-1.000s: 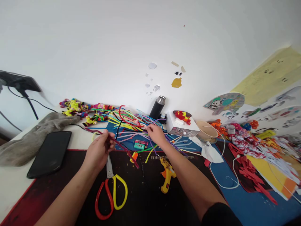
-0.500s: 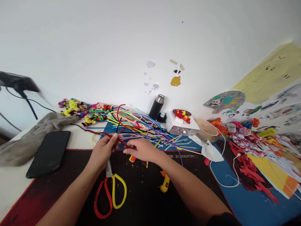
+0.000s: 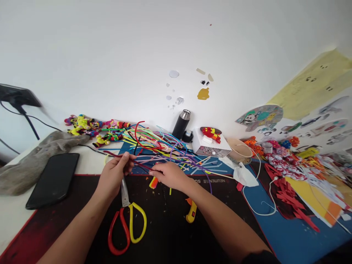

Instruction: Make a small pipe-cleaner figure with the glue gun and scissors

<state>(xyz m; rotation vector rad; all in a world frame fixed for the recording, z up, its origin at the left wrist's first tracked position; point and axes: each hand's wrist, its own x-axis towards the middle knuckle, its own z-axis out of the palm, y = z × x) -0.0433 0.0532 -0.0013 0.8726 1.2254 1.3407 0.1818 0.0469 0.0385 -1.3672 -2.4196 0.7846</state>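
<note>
Between my hands runs a dark red pipe cleaner point(image 3: 141, 165), nearly level and sloping down to the right. My left hand point(image 3: 115, 170) is closed, pinching it between thumb and fingers, and a loose end sticks out to the left. With closed fingertips, my right hand point(image 3: 170, 176) grips the other end. Below my left hand lie scissors point(image 3: 125, 200) with one red and one yellow handle. A yellow cutter point(image 3: 191, 213) rests under my right forearm, and a small orange and yellow piece point(image 3: 153, 182) is near my right fingertips.
Behind my hands spreads a heap of coloured pipe cleaners point(image 3: 159, 145). A black thermos point(image 3: 181, 124) and a white box point(image 3: 210, 146) stand by the wall. At left lie a phone point(image 3: 53, 179) and pipe-cleaner figures point(image 3: 82, 124); red strips point(image 3: 291, 198) are at right.
My hands have drawn a little apart, so a longer stretch of the dark red pipe cleaner shows between them. The whole view has shifted slightly.
</note>
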